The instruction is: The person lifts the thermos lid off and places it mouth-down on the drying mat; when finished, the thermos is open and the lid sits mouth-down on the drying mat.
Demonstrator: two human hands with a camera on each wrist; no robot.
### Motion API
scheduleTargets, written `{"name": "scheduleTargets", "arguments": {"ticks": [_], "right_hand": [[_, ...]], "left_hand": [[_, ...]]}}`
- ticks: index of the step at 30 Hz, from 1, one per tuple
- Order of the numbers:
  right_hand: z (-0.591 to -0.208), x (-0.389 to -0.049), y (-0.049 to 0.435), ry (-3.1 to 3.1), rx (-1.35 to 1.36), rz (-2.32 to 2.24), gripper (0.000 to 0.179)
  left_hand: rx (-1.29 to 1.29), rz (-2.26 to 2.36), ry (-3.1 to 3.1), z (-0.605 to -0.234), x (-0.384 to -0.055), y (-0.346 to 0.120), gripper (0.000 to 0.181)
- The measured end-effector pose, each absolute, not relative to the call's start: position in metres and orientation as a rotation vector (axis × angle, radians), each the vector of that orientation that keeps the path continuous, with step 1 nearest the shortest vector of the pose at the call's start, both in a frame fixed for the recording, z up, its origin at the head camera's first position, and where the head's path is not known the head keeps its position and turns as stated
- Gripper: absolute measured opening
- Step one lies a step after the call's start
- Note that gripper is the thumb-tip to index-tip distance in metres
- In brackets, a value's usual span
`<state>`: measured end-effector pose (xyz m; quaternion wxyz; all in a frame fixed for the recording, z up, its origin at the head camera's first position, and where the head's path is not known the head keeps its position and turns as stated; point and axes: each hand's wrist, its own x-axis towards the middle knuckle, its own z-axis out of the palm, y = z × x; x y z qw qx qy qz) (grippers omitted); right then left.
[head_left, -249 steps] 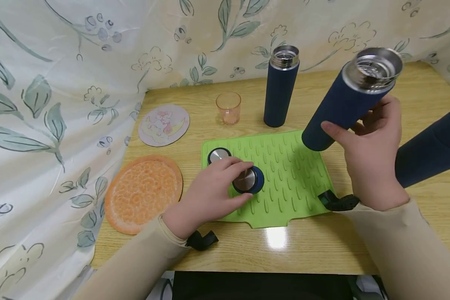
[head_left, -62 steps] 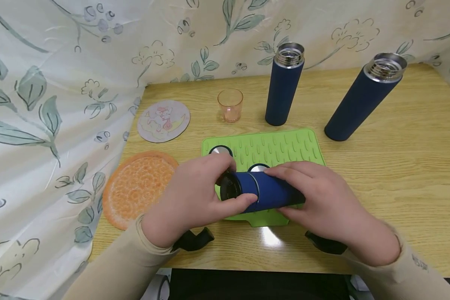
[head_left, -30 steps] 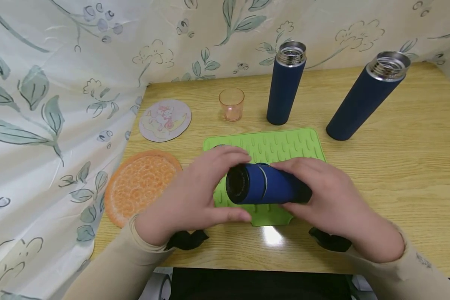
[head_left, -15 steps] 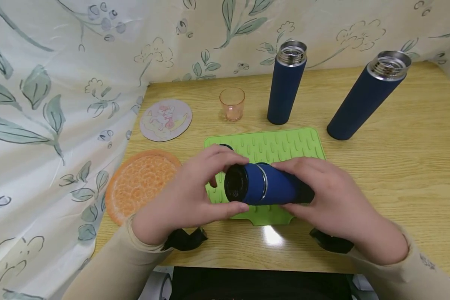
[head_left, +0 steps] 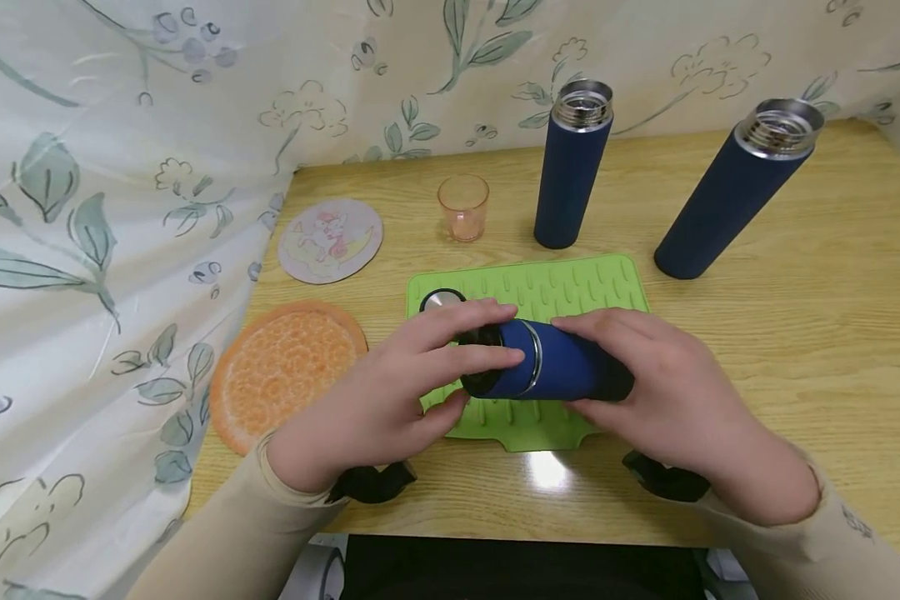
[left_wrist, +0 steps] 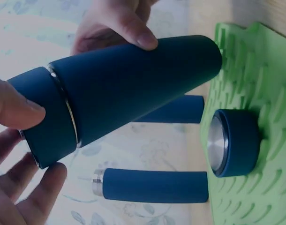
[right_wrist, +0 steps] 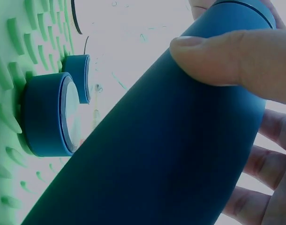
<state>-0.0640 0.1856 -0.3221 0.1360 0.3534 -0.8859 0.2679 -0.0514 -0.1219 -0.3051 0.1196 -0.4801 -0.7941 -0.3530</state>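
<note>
Above the green mat [head_left: 540,427], a dark blue thermos [head_left: 570,362] is held tilted, its lid end toward my left. My right hand [head_left: 652,387] grips its body, thumb on one side and fingers on the other in the right wrist view. My left hand [head_left: 390,387] has thumb and fingers around the lid [left_wrist: 44,112], which sits on the bottle above a silver ring. Two loose lids with silver tops rest on the mat: one lid [head_left: 442,297] near its back left corner, the other lid [left_wrist: 237,143] hidden behind the thermos in the head view.
Two uncapped blue thermoses stand behind the mat, one thermos [head_left: 573,179] at the back and another thermos [head_left: 727,200] further right. A pink clear cup [head_left: 463,212], a printed round coaster [head_left: 330,242] and an orange round mat [head_left: 285,375] lie left. A patterned cloth [head_left: 195,100] hangs behind.
The uncapped thermos once in my right hand now stands at back right; the capped one has come from the far right. My left fingers have loosened, shifted and closed again on its lid.
</note>
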Motion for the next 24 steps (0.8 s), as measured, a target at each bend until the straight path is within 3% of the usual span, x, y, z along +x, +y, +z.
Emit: {"name": "scheduleTargets", "arguments": {"ticks": [12,18,24], "right_hand": [[-0.321,-0.064,0.213,-2.536,0.823,0.818,0.096],[-0.319,-0.059,0.248,-2.495,0.419,0.944,0.105],[-0.323,-0.058,0.271,-2.295,-0.101,1.241,0.100]], "left_hand": [[-1.043,-1.257,-2.387,-0.300,-0.062,-0.112,0.067],[-0.981,-1.111,-2.551,-0.287,-0.082,-0.095,0.066],[-0.905,-1.022,-2.774,-0.279,-0.110,-0.071,0.068]]}}
